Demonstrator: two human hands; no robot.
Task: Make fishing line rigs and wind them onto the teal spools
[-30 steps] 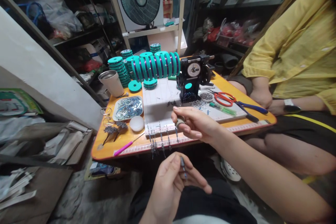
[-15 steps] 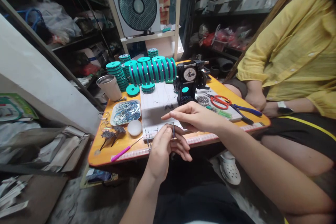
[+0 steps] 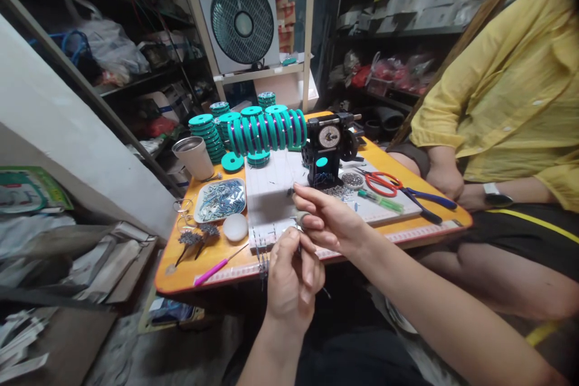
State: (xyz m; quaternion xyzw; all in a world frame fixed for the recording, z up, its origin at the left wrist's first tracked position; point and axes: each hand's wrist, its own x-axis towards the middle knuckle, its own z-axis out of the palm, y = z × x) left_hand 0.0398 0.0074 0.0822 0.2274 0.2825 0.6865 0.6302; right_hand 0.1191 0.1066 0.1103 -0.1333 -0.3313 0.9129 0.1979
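Note:
My left hand (image 3: 292, 274) is closed in a pinch on a small thin rig piece at the front edge of the white board (image 3: 271, 193). My right hand (image 3: 323, 217) curls just above it, fingers closed around a small roll I cannot name, with a fine line running between the two hands. Several small rigs (image 3: 262, 250) hang from the board's front edge beside my left hand. The black winding machine (image 3: 328, 148) with its dial stands behind my right hand, and a row of teal spools (image 3: 266, 126) lies to its left.
The orange table (image 3: 212, 265) holds a metal cup (image 3: 194, 157), a tray of small parts (image 3: 221, 198), a white round lid (image 3: 235, 226), a pink-handled tool (image 3: 217, 265), red scissors (image 3: 382, 182) and blue pliers (image 3: 425, 199). A person in a yellow shirt (image 3: 506, 90) sits at the right. Shelves and a fan (image 3: 242, 15) stand behind.
My left hand rose from my lap to the board's front edge and closed into a tighter pinch. My right hand stayed over the board and curled its fingers.

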